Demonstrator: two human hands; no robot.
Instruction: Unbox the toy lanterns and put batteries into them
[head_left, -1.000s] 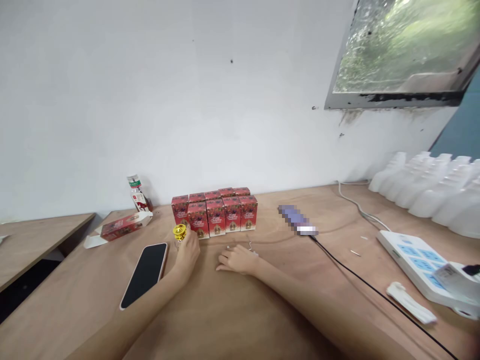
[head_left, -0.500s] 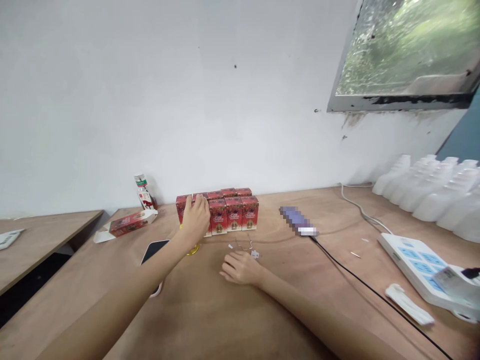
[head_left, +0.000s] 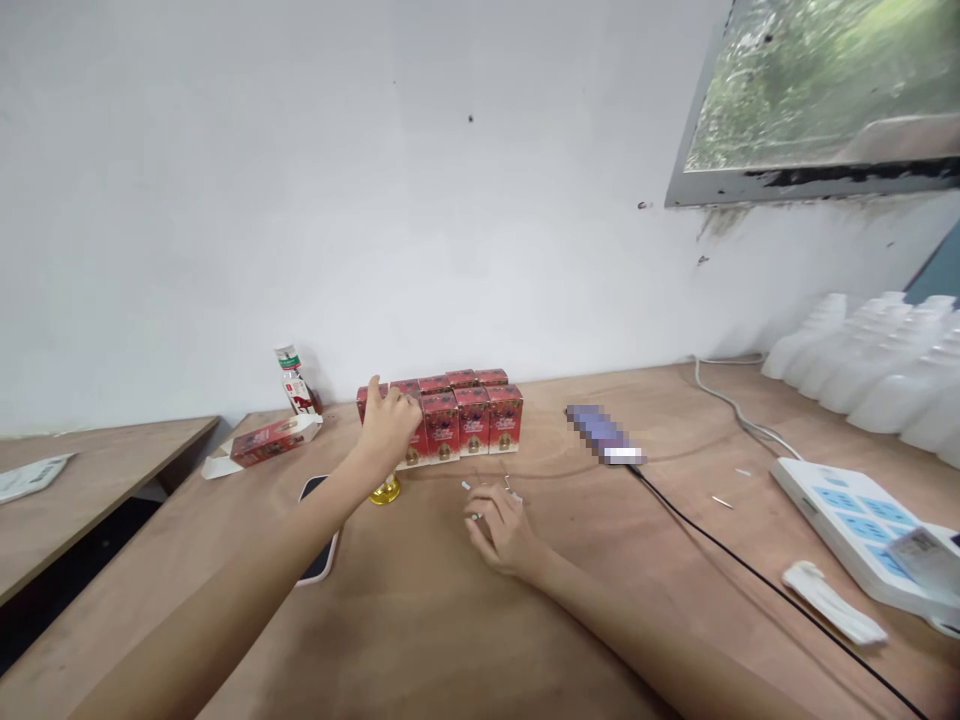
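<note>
Several small red printed boxes (head_left: 474, 420) stand upright in two rows near the wall. My left hand (head_left: 391, 430) is at the left end of the front row, its fingers curled over a red box (head_left: 413, 459), with one finger sticking up; the hand hides much of this box. Beneath my left wrist, a shiny gold round base (head_left: 385, 491) rests on the table, its upper part covered. My right hand (head_left: 504, 530) hovers low over the table with bent fingers closed on a small whitish piece (head_left: 475, 517). Tiny loose bits (head_left: 466, 486) lie just beyond it.
An opened red carton (head_left: 274, 443) lies at left by a labelled bottle (head_left: 295, 380). A phone (head_left: 321, 560) is under my left forearm. Rightward are a cabled phone (head_left: 600, 430), a white power strip (head_left: 862, 520), crumpled white tissue (head_left: 832, 603) and several translucent bottles (head_left: 862, 370).
My left hand's fingers have curled more, with one now raised. The right hand has moved slightly right and turned, bringing the pinched whitish piece into view. The camera view has shifted slightly.
</note>
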